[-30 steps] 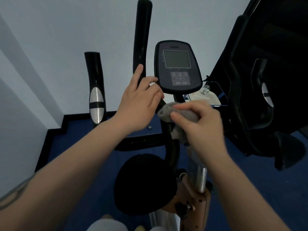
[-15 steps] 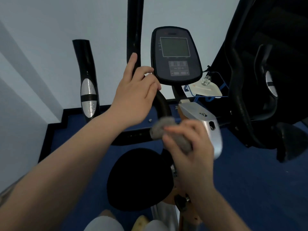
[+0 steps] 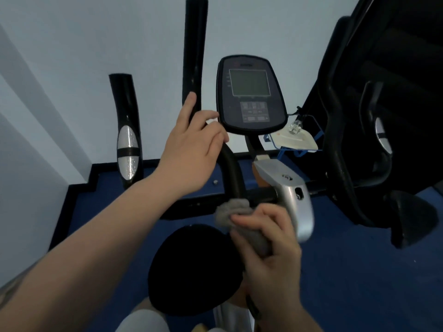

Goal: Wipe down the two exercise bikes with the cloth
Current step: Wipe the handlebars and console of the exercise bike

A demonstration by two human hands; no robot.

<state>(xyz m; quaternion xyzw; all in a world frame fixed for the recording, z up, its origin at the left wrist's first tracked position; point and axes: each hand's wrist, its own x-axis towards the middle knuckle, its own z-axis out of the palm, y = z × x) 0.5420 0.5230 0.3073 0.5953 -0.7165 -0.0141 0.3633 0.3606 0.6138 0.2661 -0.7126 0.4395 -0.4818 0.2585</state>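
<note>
An exercise bike stands right in front of me, with a black console (image 3: 250, 101), a tall black handlebar (image 3: 195, 44) and a silver frame cover (image 3: 287, 188). My left hand (image 3: 191, 149) is wrapped round the black handlebar just left of the console. My right hand (image 3: 271, 255) grips a bunched grey cloth (image 3: 233, 209) and presses it on the curved black stem below the console, above the black saddle (image 3: 194, 269). A second black bike (image 3: 383, 116) fills the right side.
A separate black and silver handle (image 3: 127, 140) rises at the left. A white dish on a blue wire rack (image 3: 294, 140) sits between the two bikes. The floor is blue carpet (image 3: 359, 283), with pale walls behind and to the left.
My right hand has slid the cloth down the stem, from just under the console to near the saddle. My left hand has kept its hold on the handlebar.
</note>
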